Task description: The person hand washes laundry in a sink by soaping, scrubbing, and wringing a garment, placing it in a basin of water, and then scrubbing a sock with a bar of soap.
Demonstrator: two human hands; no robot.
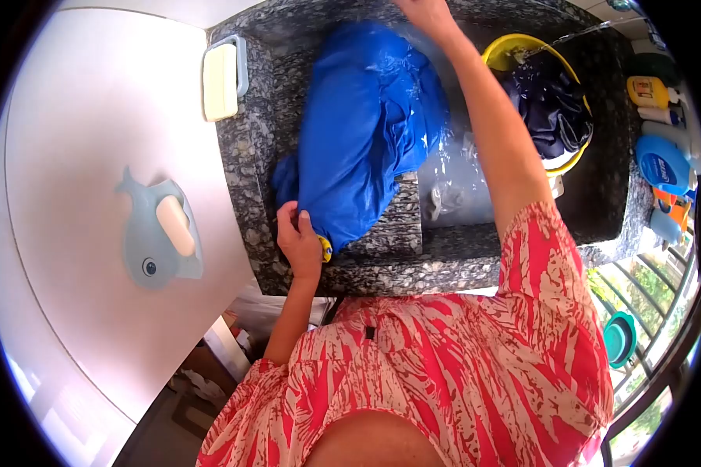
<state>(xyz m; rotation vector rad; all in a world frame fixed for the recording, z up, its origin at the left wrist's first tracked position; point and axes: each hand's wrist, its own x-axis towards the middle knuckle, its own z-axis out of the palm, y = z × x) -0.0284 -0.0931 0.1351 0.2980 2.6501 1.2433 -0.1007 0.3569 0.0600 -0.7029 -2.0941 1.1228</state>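
Smooth out the glossy royal-blue wet cloth (pixel 350 140), heaped at 12 o'clock over the ribbed, black-and-grey speckled stone slab (pixel 401 226), to even out its thick folds. Anchor firmly at its 7 o'clock end with the left hand (pixel 297 240), seen pinching the fabric there. Cannot tell the grip of the right hand (pixel 423 9), cut off at 1 o'clock. Avoid dragging wet folds toward the round yellow bucket (pixel 497 50) at 3 o'clock.
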